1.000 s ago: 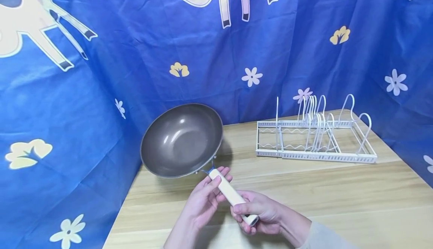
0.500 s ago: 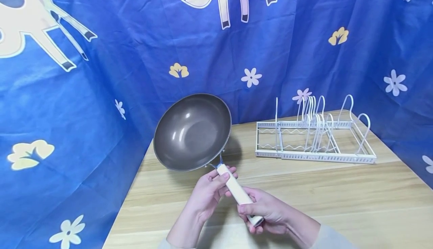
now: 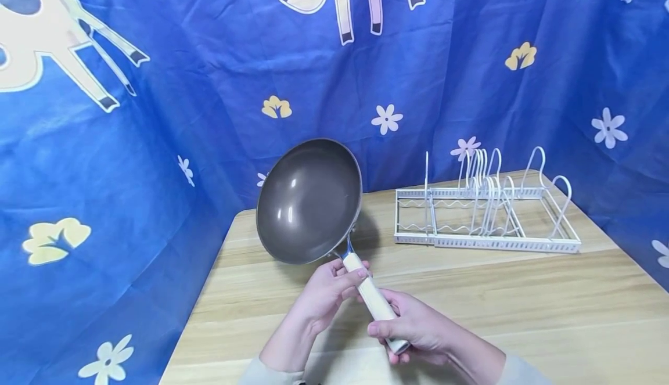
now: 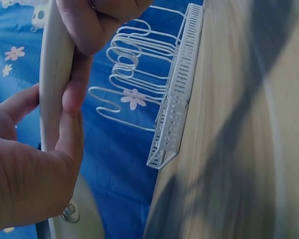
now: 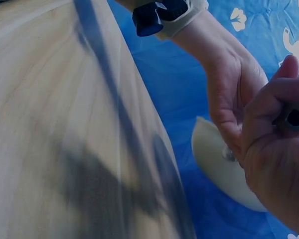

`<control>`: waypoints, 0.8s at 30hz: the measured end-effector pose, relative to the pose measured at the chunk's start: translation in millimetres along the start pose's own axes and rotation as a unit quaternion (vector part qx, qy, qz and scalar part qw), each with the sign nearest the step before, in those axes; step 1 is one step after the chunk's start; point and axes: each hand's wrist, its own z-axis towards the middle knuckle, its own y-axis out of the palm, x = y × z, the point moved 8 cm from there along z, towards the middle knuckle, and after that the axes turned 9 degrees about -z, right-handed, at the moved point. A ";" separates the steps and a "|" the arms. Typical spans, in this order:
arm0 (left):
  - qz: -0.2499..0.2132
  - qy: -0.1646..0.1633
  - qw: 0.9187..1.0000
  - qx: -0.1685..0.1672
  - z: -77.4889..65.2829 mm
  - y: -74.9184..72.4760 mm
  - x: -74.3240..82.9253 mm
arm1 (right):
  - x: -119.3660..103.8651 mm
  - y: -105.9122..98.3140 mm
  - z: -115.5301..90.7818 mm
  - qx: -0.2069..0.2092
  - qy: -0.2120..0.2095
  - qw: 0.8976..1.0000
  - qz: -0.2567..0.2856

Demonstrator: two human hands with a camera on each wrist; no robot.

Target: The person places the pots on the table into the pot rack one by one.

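A wok (image 3: 310,202) with a dark inside and a cream handle (image 3: 378,301) is held above the table, tilted so its inside faces me. My left hand (image 3: 326,292) holds the handle near the bowl, thumb on top and fingers beneath. Lower down, my right hand (image 3: 415,324) grips the handle's end, thumb laid across it. Both hands show on the handle (image 4: 55,84) in the left wrist view, and the wok's pale outside (image 4: 79,211) shows at the bottom. The right wrist view also catches the cream outer side of the wok (image 5: 219,167) beyond my right hand (image 5: 276,149).
To the right, a white wire rack (image 3: 488,240) with upright loop dividers, several of them bunched together, stands on the wood table (image 3: 522,298). A blue patterned cloth (image 3: 334,94) hangs behind the table and along both sides.
Both hands have carried the wok to the right and slightly upward in the head view, and its bowl has turned more upright. The rack stays put.
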 end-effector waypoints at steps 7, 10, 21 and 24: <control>0.012 0.007 1.000 -0.004 11.8 16.1 8.1 | -8.1 -5.7 -10.7 0.039 0.006 0.999 -0.023; 0.012 0.012 1.000 -0.008 16.8 23.0 10.3 | -12.2 -8.7 -14.8 0.055 0.001 0.998 -0.041; -0.018 0.016 0.997 -0.067 26.4 41.4 14.1 | -16.7 -15.0 -24.5 0.112 -0.012 0.987 -0.119; -0.028 0.021 0.995 -0.090 25.8 44.6 18.1 | -17.3 -16.5 -24.9 0.117 -0.023 0.984 -0.133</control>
